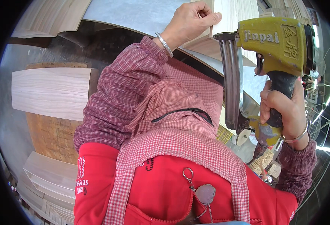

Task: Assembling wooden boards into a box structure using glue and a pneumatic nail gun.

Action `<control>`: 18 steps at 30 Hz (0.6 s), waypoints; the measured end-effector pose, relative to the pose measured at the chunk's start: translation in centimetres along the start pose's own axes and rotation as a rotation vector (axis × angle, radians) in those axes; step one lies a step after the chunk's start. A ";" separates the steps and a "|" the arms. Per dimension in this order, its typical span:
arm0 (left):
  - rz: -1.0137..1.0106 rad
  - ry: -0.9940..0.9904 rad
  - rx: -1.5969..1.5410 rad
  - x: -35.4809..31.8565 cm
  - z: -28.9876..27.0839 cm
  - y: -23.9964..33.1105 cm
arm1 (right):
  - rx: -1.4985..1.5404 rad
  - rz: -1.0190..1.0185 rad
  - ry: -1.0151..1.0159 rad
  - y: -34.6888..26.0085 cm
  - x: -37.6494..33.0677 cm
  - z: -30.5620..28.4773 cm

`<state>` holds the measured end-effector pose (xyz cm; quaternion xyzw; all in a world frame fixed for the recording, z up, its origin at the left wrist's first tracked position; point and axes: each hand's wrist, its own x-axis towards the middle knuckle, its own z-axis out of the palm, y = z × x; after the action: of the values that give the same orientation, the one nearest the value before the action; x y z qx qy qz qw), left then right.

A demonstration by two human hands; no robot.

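My right hand (285,105) is wrapped round the black grip of a yellow pneumatic nail gun (273,41). The gun's nose and long metal magazine (230,82) are on its left side, with the nose right by the edge of a pale wooden piece (232,17). At that same piece my left hand (191,23) is closed, fingers curled and the thumb laid toward the wood's edge. Whatever lies inside those curled fingers is hidden.
A grey-topped work surface (131,14) spans the far side, with stacked wooden boards (50,17) at far left. Another pale board (50,90) lies over a brown sheet (52,131) on the left. Wooden boxes (52,176) stand nearer. A yellow crate (224,134) shows below the gun.
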<state>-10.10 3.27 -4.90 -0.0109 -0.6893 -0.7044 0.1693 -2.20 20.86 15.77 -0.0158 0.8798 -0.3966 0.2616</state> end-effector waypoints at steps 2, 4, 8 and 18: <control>-0.048 -0.009 0.004 0.1 0.2 -0.2 | -0.013 -0.009 -0.012 -0.1 0.0 -0.1; -0.063 -0.016 0.009 0.1 0.0 0.1 | -0.015 -0.021 -0.012 -0.3 -0.3 -0.3; 0.031 -0.014 -0.019 -1.2 -0.9 0.8 | -0.017 0.004 -0.065 0.0 -0.4 -1.0; -0.175 0.039 -0.105 -6.5 -6.0 -1.0 | 0.077 -0.108 0.486 13.6 1.0 -4.8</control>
<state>-2.90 -1.13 -7.80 0.0544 -0.6461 -0.7519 0.1196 -2.91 33.29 8.32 0.0430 0.8989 -0.4356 0.0211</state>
